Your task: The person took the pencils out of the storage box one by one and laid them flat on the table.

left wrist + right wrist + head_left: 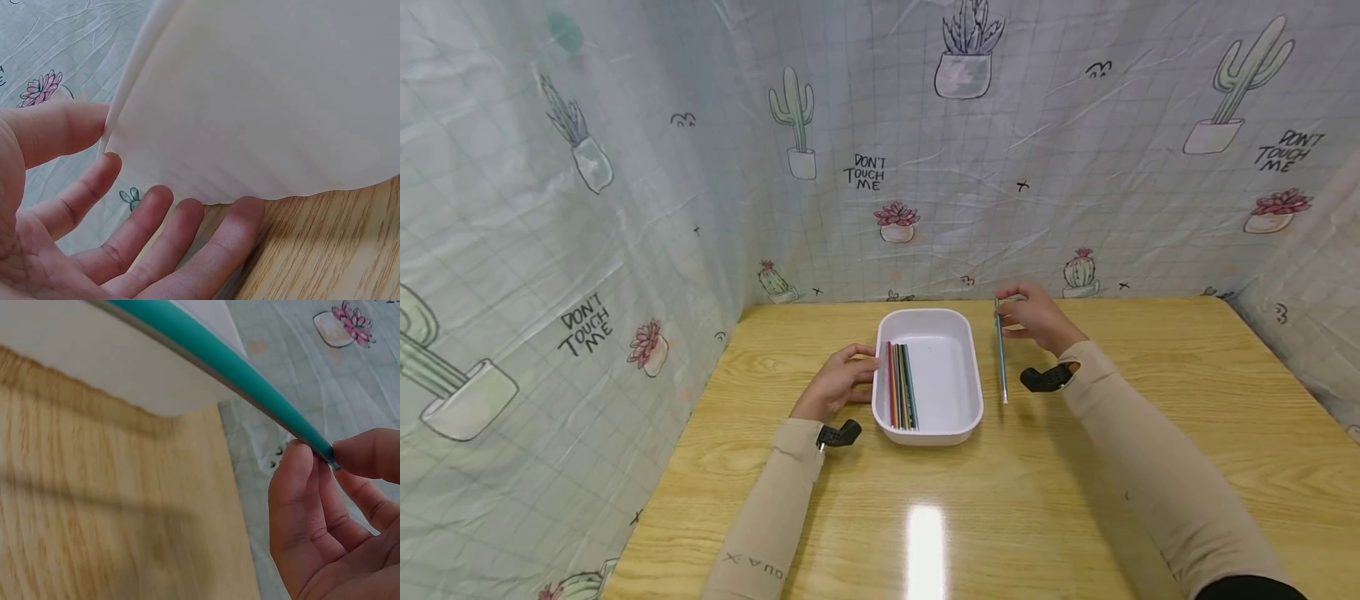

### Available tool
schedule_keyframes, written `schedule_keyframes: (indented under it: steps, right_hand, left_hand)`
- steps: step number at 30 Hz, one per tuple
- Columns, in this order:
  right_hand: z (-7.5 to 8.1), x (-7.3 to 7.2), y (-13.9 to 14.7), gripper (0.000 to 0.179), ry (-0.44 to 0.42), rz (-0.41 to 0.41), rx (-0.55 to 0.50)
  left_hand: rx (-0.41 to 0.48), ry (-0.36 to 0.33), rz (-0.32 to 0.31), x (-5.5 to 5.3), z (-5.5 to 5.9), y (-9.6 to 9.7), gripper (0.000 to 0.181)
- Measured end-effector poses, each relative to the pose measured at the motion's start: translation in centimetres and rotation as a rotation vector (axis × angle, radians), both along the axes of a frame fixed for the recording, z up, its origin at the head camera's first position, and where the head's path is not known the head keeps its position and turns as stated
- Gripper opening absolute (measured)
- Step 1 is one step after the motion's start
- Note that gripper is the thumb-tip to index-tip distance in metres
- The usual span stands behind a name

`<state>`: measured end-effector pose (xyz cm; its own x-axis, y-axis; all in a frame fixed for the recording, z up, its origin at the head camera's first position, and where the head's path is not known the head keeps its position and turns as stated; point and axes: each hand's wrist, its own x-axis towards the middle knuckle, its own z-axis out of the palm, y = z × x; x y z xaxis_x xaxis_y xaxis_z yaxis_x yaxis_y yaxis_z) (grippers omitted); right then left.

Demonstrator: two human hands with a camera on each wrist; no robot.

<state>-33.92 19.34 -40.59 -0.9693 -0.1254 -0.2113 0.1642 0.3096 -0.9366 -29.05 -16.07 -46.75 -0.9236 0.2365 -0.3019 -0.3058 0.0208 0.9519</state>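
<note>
Right hand (1033,318): grip pinched on the far end of a teal pencil (1002,354), which sits right of the white tray (947,367), apart from its wall. Left hand (835,383): grip looks to be a light pinch on the tray's left rim, other fingers loosely spread. Tray stands on the worktop (820,517); row of pencils (900,387) lies inside along its left wall, right half bare.

Step in hand reads as bringing the teal pencil to the row. To do it well: carry it over the right rim with clearance, turn it parallel to the row, lower it just right of the last one, ease off gently so nothing rolls. Held by one end, it could swing or clip the rim; a hold nearer the middle would likely steer better. Left hand only needs to steady the tray, no hard squeeze.

Views: only head shows the tray's inside and the row. Left wrist gives the rim with one digit passing behind it and another in front; tray contents hidden there. Right wrist shows the pinch close up, plus a dark band on the worktop, probably the pencil's shadow, suggesting it's lifted.
</note>
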Motion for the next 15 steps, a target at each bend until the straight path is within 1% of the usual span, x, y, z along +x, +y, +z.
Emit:
schedule_keyframes:
  steps: [8,15]
  right_hand:
    - [-1.6,0.1,1.3,0.039,-0.014,-0.046,0.049]
    - [-3.3,0.3,2.1,0.037,-0.012,-0.043,0.025]
  left_hand:
    - [0.019,0.017,-0.004,-0.3,-0.3,-0.1,0.031]
    - [0.02,0.005,0.004,0.1,-0.5,0.0,0.033]
